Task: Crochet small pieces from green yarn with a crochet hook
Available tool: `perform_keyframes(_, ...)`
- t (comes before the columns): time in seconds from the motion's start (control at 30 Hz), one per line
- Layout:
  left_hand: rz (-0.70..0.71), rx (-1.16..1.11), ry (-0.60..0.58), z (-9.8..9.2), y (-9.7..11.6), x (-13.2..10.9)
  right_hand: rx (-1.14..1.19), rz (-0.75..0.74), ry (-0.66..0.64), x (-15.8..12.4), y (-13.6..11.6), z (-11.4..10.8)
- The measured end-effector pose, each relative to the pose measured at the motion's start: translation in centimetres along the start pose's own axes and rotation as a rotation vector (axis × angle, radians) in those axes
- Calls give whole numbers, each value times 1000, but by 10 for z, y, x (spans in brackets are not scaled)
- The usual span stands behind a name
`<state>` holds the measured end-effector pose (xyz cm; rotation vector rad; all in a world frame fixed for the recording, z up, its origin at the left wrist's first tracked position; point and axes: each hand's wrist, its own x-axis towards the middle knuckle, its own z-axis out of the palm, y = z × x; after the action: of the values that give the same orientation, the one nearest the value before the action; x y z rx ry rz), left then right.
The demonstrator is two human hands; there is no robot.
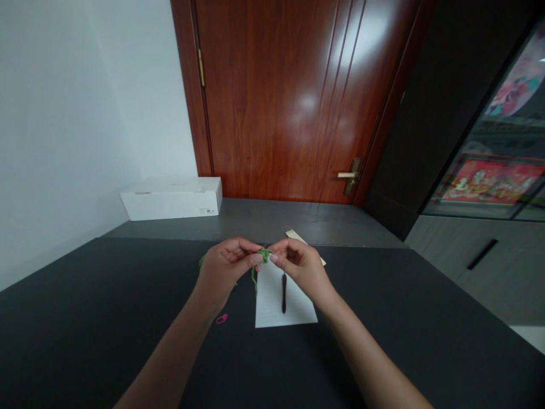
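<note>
Green yarn pinched above the sheet of paper

Left hand and right hand met over the dark counter, both grips together and clamped on the green yarn from either side. The yarn sat between the fingertips, with a loose strand hanging toward the white paper and another bit showing past the left hand. A dark crochet hook lay lengthwise on the paper, just below the right hand. A pink stitch marker lay on the counter near the left wrist. A pale card lay beyond the hands. Farther off, a white cardboard box stood against the wall beside a wooden door
</note>
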<state>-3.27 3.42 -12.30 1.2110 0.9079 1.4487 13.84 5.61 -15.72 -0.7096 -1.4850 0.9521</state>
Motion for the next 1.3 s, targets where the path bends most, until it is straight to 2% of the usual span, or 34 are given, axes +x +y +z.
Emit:
perform_keyframes(0.17,47,44,-25,-2,0,0,66,58,96,0,-10,1)
perform_keyframes(0.3,16,26,-58,-2,-2,0,261,99,173,-2,-15,11)
perform_keyframes(0.4,-16,13,-136,-1,-5,-1,432,139,149,-3,-15,21)
perform_keyframes(0.5,-3,21,-203,-1,-9,-2,497,175,113,-3,-13,26)
perform_keyframes(0.8,7,77,-242,-4,-10,0,601,213,178,0,-13,21)
perform_keyframes(0.97,8,84,-243,-4,-10,0,596,178,205,1,-10,19)
perform_keyframes(1.1,10,54,-233,-3,-10,0,564,152,174,0,-10,19)
perform_keyframes(1.3,90,11,-247,-3,-10,0,373,80,128,-1,-13,16)
